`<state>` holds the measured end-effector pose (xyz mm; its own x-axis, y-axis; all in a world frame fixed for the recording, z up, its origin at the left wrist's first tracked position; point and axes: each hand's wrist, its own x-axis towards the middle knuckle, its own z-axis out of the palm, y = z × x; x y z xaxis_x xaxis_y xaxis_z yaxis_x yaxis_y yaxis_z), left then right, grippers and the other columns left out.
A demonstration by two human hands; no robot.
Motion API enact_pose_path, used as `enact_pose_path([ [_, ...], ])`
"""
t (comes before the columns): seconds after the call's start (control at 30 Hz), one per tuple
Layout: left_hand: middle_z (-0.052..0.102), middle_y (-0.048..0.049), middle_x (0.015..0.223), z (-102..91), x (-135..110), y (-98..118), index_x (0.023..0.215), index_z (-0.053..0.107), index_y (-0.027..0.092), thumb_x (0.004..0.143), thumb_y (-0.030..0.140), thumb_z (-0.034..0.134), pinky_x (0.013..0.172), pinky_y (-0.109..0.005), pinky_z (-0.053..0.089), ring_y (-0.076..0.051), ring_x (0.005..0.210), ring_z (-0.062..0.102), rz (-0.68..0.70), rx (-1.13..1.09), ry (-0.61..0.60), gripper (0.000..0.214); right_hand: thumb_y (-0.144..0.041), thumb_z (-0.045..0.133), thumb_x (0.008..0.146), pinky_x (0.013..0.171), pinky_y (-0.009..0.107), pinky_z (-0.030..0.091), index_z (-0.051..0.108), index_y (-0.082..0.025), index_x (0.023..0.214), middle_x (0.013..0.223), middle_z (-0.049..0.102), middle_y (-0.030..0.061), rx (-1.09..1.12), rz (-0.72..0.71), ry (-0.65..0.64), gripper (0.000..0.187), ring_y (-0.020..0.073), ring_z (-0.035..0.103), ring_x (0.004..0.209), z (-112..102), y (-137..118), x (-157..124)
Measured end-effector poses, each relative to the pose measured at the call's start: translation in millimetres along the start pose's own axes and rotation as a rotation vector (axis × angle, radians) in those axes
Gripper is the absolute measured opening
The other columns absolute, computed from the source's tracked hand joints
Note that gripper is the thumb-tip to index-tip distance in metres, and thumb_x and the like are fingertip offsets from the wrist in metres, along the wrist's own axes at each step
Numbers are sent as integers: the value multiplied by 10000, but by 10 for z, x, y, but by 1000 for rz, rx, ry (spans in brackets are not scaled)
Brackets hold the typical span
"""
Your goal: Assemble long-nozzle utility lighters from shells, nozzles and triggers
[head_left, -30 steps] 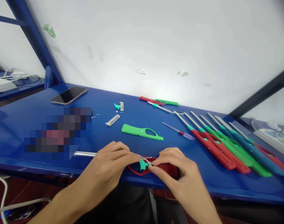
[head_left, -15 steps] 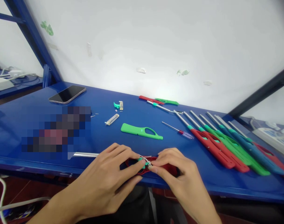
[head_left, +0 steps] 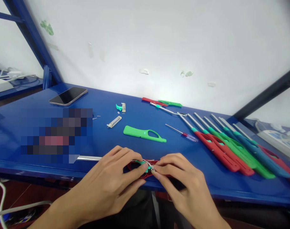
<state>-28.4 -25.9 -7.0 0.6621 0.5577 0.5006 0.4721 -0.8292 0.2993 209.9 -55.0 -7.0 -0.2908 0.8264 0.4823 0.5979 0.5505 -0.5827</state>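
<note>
At the table's front edge, an opened red gas lighter lies between my hands, its metal tube pointing left. My left hand is closed on the lighter's body, thumb and fingers around the green trigger. White wires run over that trigger. My right hand pinches at the wires' right end, thumb against fingertips, over the red shell. The fingers cover much of the shell's inside. Just beyond lies a green half shell.
A screwdriver and a row of red, green and blue lighters lie to the right. Farther back are clear fuel tanks, red and green shells, a loose metal tube and a phone. A blurred patch covers the left.
My right hand has turned slightly, its fingers shifting a little at the wires' end. My left hand and the lighter stay almost in place.
</note>
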Motion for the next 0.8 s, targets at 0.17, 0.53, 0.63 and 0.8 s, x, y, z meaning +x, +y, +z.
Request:
enact_pose_path([
  [0.17, 654, -85, 1186, -11, -4, 2, 1281, 661, 223, 1072, 161, 563, 939, -398, 480, -221, 1046, 632, 5, 18, -14, 239, -185, 668, 1025, 915, 349, 583, 747, -236, 1102, 1093, 746, 47, -144, -96, -37, 122, 212, 675, 1050, -16, 15, -81],
  [0.53, 538, -87, 1427, -66, -90, -27, 1464, 555, 329, 1086, 260, 532, 1079, -443, 521, -259, 1269, 596, -123, 48, -55, 385, -245, 688, 1028, 850, 355, 576, 692, -287, 1154, 1052, 755, 14, -175, -94, 58, 133, 202, 707, 958, 41, 81, -123],
  [0.63, 559, -59, 1434, -161, -133, -91, 1499, 517, 362, 1087, 311, 540, 1092, -423, 526, -249, 1286, 595, -225, 64, -62, 415, -382, 677, 1034, 929, 395, 585, 637, -325, 1345, 1228, 748, 30, -240, -68, 49, 319, 244, 704, 1099, 21, 73, -138],
  [0.8, 637, -1, 1339, -285, -172, -263, 1292, 677, 386, 1091, 342, 545, 1062, -347, 532, -214, 1212, 638, -299, 28, -98, 244, -479, 647, 1035, 990, 469, 563, 543, -358, 1502, 1384, 719, 17, -377, -94, -44, 493, 299, 671, 1214, 40, 67, -101],
])
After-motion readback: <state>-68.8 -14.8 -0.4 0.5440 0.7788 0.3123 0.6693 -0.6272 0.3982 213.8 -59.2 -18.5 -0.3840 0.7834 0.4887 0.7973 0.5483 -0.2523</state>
